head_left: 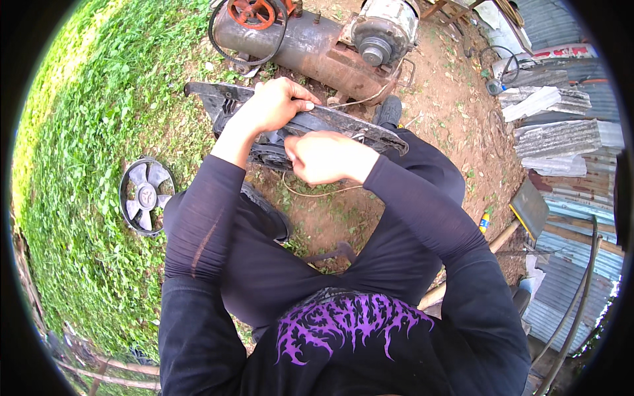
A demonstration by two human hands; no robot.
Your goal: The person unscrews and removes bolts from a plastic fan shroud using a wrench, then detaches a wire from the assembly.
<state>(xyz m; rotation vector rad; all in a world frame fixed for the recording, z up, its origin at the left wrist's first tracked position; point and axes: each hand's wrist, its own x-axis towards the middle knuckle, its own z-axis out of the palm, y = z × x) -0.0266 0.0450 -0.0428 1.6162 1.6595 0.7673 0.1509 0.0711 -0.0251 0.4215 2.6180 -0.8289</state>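
A dirty black fan shroud, long and plastic-looking, stands tilted in front of me between my knees. My left hand grips its upper edge, with the thumb lying along the rim. Under that edge sits a round black motor-like part. My right hand is closed beside this part, its fingers curled inward. Whether something small is in those fingers is hidden. A thin pale cord hangs below the shroud. On the grass to the left lies a grey fan wheel with a dark outer ring.
Beyond the shroud lies a rusty compressor tank with a red pulley and an electric motor. Broken corrugated sheets are piled at the right. Near my right knee are a shovel-like blade and a yellow bottle.
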